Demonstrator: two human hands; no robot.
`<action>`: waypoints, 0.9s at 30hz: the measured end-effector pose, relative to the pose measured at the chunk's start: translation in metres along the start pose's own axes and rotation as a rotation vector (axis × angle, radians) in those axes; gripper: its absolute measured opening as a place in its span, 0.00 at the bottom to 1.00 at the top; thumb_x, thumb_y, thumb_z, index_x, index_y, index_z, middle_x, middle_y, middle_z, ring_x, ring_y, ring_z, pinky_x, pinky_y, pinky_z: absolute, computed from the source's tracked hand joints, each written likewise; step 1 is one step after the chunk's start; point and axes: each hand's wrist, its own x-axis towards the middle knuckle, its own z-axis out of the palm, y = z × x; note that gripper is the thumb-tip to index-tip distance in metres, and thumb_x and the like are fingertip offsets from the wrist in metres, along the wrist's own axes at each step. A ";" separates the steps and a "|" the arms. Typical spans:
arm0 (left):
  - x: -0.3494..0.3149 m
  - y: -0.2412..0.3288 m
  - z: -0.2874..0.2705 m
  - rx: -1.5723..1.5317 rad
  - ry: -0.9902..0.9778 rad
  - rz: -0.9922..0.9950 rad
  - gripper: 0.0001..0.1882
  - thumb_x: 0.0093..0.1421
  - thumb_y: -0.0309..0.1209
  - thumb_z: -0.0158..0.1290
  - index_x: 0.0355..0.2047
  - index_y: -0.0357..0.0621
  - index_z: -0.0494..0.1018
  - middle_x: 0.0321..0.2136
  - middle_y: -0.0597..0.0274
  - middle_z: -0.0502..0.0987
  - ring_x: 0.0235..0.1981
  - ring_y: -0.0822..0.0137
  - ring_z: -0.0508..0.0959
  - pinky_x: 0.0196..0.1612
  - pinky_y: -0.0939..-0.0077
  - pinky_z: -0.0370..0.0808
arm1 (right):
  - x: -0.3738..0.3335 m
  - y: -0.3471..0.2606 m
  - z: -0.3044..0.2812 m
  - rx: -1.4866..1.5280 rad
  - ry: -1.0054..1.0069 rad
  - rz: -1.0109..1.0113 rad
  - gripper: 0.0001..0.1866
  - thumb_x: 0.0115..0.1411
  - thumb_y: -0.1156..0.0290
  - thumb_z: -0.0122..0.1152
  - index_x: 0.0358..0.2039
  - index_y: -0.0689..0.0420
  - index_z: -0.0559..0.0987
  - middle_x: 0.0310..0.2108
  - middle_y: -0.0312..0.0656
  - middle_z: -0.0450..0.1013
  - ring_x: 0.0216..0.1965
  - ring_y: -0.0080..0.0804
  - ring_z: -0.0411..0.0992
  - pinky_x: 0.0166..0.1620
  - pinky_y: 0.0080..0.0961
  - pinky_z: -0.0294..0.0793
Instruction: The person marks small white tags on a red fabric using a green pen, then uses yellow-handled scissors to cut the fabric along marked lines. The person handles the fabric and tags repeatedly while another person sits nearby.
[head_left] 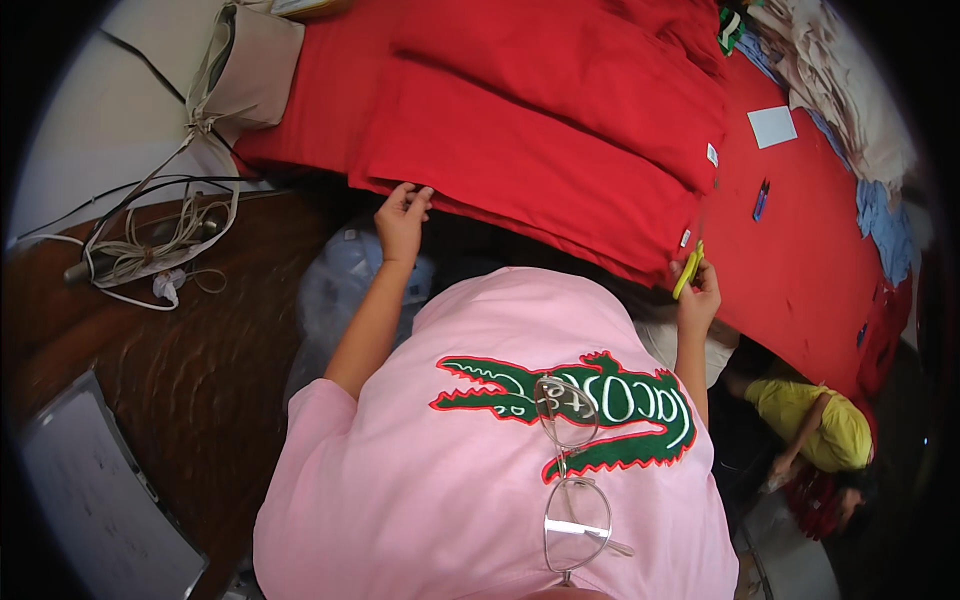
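Observation:
A red folded garment [540,150] lies in layers on the table before me. Its near left corner is pinched between the thumb and fingers of my left hand [402,225]. At the near right corner, my right hand [701,295] is closed round yellow-handled scissors [689,270], whose blades point away from me along the garment's right edge. Small white labels [712,155] show on that edge. Whether the right fingers also touch the cloth, I cannot tell.
A red cloth [780,270] covers the table, with a pen [761,200] and a white card [772,127] on it. Crumpled clothes [850,80] lie far right. A beige bag [255,75] and tangled cords [160,245] are at left. A person in yellow [830,430] sits lower right.

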 end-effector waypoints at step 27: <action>-0.117 0.035 0.203 -0.477 0.069 0.057 0.30 0.61 0.13 0.63 0.62 0.36 0.68 0.44 0.62 0.75 0.35 0.81 0.73 0.39 0.84 0.76 | 0.070 -0.100 0.037 -0.510 -0.757 -0.439 0.18 0.56 0.57 0.72 0.40 0.58 0.84 0.27 0.44 0.78 0.30 0.43 0.76 0.38 0.39 0.73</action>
